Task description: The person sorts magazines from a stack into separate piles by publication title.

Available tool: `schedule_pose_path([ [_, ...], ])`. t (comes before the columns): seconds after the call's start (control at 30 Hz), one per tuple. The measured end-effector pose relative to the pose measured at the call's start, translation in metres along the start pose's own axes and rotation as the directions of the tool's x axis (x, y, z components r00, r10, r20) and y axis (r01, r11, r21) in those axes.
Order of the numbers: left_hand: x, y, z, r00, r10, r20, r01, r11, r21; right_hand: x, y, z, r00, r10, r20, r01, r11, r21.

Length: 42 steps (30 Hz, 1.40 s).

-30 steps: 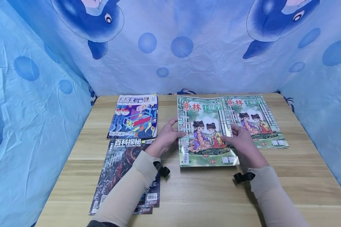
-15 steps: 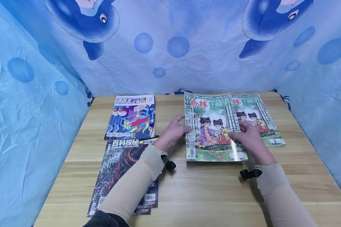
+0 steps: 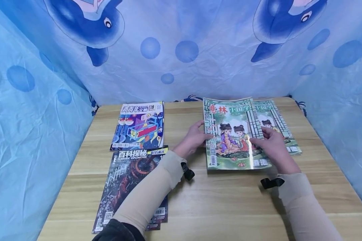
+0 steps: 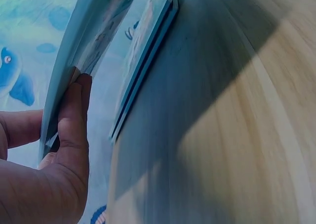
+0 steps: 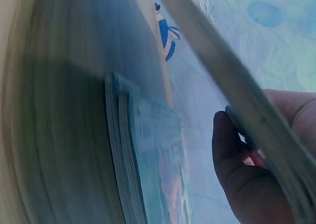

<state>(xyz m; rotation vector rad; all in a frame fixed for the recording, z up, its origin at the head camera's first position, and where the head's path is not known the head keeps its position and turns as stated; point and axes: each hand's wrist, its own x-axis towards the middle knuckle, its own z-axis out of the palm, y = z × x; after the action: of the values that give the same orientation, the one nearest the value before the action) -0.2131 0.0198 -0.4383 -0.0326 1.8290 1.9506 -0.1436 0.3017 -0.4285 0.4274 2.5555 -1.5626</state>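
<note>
A green magazine [image 3: 233, 134] with two cartoon children on its cover is held between both hands, above the table. At its left edge my left hand [image 3: 194, 138] pinches it, thumb on the cover and fingers beneath, as the left wrist view shows around the magazine [image 4: 84, 46]. My right hand [image 3: 273, 147] grips the right edge the same way; its thumb and fingers [image 5: 224, 140] straddle the magazine's edge in the right wrist view. Partly covered by it, matching green magazines [image 3: 285, 130] lie stacked on the table, apart from the held one in both wrist views.
Purple-and-white magazines [image 3: 140, 125] lie at the back left of the wooden table [image 3: 223, 207]. Dark science magazines [image 3: 123, 180] overlap in front of them, partly under my left forearm. A blue cloth [image 3: 181, 80] with dolphins hangs behind and along both sides.
Both hands have carried the green magazine to the right, so it covers more of the stacked green magazines. The head view has shifted slightly.
</note>
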Motion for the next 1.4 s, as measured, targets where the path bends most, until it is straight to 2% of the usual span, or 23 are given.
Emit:
schedule_pose_path([
  [0.13, 0.005, 0.003, 0.014, 1.0, 0.016, 0.007, -0.016, 0.999, 0.031, 0.001, 0.004, -0.01, 0.999, -0.002, -0.036, 0.001, 1.0, -0.014],
  [0.43, 0.017, 0.004, 0.046, 1.0, 0.016, -0.017, -0.015, 0.998, 0.068, 0.005, 0.011, -0.036, 0.999, 0.016, -0.049, -0.019, 0.998, -0.063],
  [0.67, 0.026, 0.002, 0.063, 0.999, -0.006, -0.049, 0.006, 1.0, -0.003, 0.017, 0.016, -0.05, 0.998, -0.004, -0.064, -0.003, 0.995, -0.103],
  [0.8, 0.031, 0.0, 0.074, 0.997, -0.017, -0.073, 0.017, 1.0, 0.004, 0.023, 0.021, -0.058, 0.996, -0.018, -0.086, 0.006, 0.991, -0.132],
  [0.9, 0.039, -0.003, 0.085, 0.998, -0.015, -0.063, 0.016, 1.0, 0.021, 0.026, 0.026, -0.065, 0.994, -0.026, -0.105, 0.013, 0.992, -0.126],
  [1.2, 0.057, -0.003, 0.113, 1.0, 0.014, -0.001, -0.014, 0.992, 0.125, 0.04, 0.032, -0.096, 0.996, -0.045, -0.08, 0.03, 0.983, -0.18],
  [1.3, 0.06, -0.006, 0.121, 1.0, 0.007, 0.008, -0.008, 0.98, 0.2, 0.044, 0.034, -0.105, 0.997, -0.041, -0.063, 0.029, 0.985, -0.172],
  [1.4, 0.064, -0.009, 0.126, 1.0, 0.007, -0.013, -0.003, 0.96, 0.281, 0.05, 0.036, -0.111, 0.999, -0.031, -0.041, 0.024, 0.986, -0.165],
])
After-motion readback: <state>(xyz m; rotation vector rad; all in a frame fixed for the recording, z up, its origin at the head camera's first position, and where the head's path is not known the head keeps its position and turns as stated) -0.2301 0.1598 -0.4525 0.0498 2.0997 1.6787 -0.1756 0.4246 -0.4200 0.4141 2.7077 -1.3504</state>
